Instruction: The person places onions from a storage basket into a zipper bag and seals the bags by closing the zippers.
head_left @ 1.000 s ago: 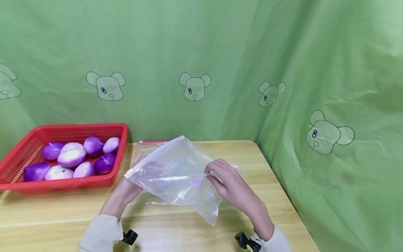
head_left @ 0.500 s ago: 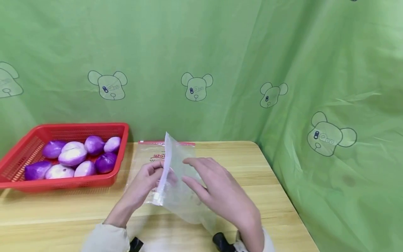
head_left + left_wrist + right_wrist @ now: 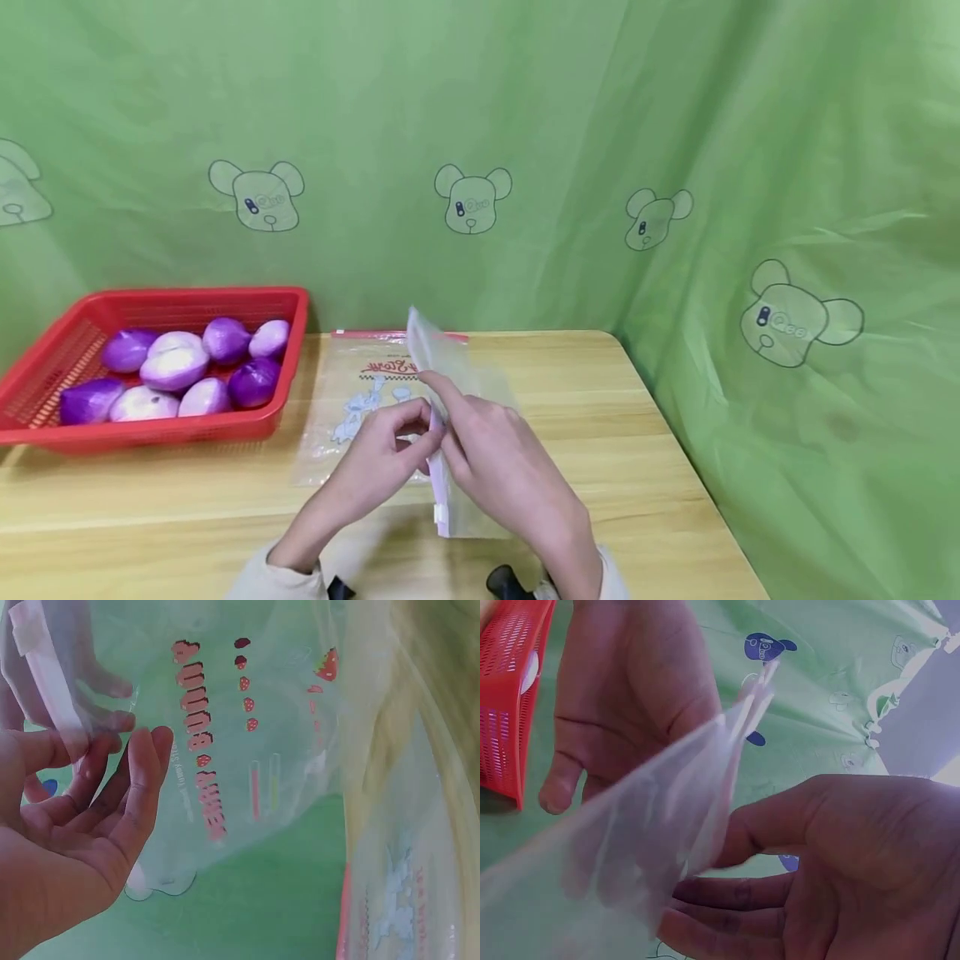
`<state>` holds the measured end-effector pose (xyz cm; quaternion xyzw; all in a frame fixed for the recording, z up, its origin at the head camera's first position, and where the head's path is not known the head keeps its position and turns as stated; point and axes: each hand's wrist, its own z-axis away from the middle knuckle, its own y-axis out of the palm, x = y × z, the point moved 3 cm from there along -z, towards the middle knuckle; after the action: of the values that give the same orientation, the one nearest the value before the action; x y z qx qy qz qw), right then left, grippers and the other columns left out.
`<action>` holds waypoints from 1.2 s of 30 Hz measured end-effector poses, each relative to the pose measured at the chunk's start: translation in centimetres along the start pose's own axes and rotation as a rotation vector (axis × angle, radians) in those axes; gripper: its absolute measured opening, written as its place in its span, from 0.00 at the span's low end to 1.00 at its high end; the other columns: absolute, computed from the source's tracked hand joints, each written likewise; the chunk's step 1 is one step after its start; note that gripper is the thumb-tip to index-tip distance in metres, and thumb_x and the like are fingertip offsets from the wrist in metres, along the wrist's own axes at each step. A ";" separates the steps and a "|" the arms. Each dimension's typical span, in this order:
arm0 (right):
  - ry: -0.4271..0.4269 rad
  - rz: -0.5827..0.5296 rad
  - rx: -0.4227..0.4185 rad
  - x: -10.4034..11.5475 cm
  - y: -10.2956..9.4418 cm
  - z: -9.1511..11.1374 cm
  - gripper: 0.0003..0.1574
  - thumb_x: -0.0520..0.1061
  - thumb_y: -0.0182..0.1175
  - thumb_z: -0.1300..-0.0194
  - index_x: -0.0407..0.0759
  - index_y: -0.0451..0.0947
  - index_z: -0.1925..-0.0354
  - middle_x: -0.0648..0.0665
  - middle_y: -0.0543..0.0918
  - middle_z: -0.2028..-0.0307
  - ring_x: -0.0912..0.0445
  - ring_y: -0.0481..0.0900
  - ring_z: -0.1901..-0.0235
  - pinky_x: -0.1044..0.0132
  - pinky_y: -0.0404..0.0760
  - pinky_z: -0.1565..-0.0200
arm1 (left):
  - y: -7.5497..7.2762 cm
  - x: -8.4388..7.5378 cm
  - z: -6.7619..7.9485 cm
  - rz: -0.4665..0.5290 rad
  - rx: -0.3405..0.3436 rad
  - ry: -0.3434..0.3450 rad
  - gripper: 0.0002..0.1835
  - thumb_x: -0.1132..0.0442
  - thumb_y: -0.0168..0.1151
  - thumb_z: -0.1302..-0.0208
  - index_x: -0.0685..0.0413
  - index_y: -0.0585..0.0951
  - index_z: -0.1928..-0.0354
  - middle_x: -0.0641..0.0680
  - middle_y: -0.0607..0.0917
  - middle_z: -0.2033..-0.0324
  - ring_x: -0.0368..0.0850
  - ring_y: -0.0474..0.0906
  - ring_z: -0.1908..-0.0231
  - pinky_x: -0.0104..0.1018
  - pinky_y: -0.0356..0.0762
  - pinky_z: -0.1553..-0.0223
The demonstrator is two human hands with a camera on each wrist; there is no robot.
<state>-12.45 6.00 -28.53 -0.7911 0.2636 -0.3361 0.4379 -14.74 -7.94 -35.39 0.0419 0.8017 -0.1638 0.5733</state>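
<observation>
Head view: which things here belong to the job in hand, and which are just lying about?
In the job:
Clear bag with the pale zip strip
Left hand and right hand, both at that strip

Apparently just lying about:
Bag with the red strip, flat on the table
Red basket holding purple onions, possibly for later

Head view facing forward-down over table [image 3: 165, 517], wrist views close, all sharing held bag [image 3: 240, 742]
</observation>
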 end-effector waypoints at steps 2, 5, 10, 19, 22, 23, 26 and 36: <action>-0.003 0.013 -0.011 0.0 0.1 0.0 0.33 0.34 0.58 0.35 0.51 0.69 0.33 0.56 0.76 0.73 0.62 0.69 0.78 0.72 0.72 0.74 | 0.0 -0.2 0.0 -0.033 -0.027 0.017 0.08 0.69 0.58 0.31 0.54 0.78 0.70 0.51 0.82 0.70 0.41 0.80 0.73 0.40 0.85 0.72; -0.012 0.021 -0.031 0.0 0.4 -0.2 0.26 0.34 0.58 0.35 0.50 0.73 0.41 0.55 0.78 0.70 0.62 0.70 0.75 0.71 0.73 0.72 | -0.1 -0.7 0.2 -0.124 -0.083 0.057 0.09 0.67 0.58 0.30 0.49 0.79 0.71 0.47 0.83 0.72 0.38 0.79 0.78 0.35 0.81 0.78; -0.017 0.042 -0.034 -0.1 0.8 -0.4 0.10 0.35 0.60 0.34 0.48 0.76 0.57 0.55 0.74 0.74 0.62 0.68 0.78 0.72 0.70 0.76 | -0.2 -1.5 0.5 -0.260 -0.153 0.105 0.14 0.66 0.58 0.30 0.45 0.80 0.75 0.41 0.83 0.76 0.32 0.69 0.85 0.29 0.68 0.87; 0.030 0.059 -0.018 -0.1 0.0 0.0 0.08 0.35 0.61 0.36 0.46 0.80 0.60 0.53 0.70 0.75 0.61 0.65 0.80 0.72 0.67 0.79 | -1.1 -3.6 1.5 -0.509 -0.308 0.166 0.13 0.70 0.63 0.43 0.46 0.82 0.81 0.40 0.82 0.82 0.32 0.74 0.82 0.27 0.73 0.81; 0.044 0.065 -0.036 -0.1 -0.5 0.3 0.12 0.33 0.59 0.37 0.45 0.82 0.57 0.51 0.73 0.72 0.61 0.66 0.79 0.72 0.69 0.78 | -1.6 -4.4 2.0 -0.564 -0.369 0.190 0.07 0.72 0.62 0.44 0.52 0.80 0.73 0.43 0.83 0.81 0.30 0.76 0.79 0.24 0.75 0.79; 0.050 0.060 -0.038 -0.1 -0.7 0.3 0.13 0.33 0.59 0.37 0.45 0.82 0.56 0.50 0.75 0.71 0.61 0.68 0.78 0.72 0.70 0.77 | -1.7 -4.6 2.2 -0.561 -0.363 0.203 0.06 0.73 0.61 0.43 0.54 0.79 0.68 0.43 0.82 0.80 0.30 0.76 0.79 0.24 0.75 0.79; 0.068 0.059 -0.050 -0.4 -1.2 0.4 0.16 0.32 0.58 0.37 0.45 0.82 0.54 0.48 0.78 0.67 0.60 0.70 0.75 0.72 0.72 0.76 | -1.9 -5.0 2.4 -0.586 -0.294 0.273 0.16 0.75 0.58 0.42 0.54 0.76 0.53 0.40 0.77 0.81 0.28 0.71 0.81 0.23 0.71 0.81; 0.166 0.067 -0.075 -3.2 -2.1 0.1 0.22 0.31 0.52 0.40 0.39 0.83 0.49 0.51 0.75 0.73 0.59 0.64 0.81 0.67 0.65 0.78 | -3.4 -3.4 1.6 -0.841 -0.177 0.211 0.21 0.73 0.53 0.43 0.59 0.83 0.47 0.46 0.74 0.74 0.37 0.63 0.79 0.30 0.65 0.78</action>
<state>-14.19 9.30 -27.72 -0.7672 0.3374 -0.3756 0.3955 -12.99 -11.24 -31.96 -0.3204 0.8141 -0.3084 0.3734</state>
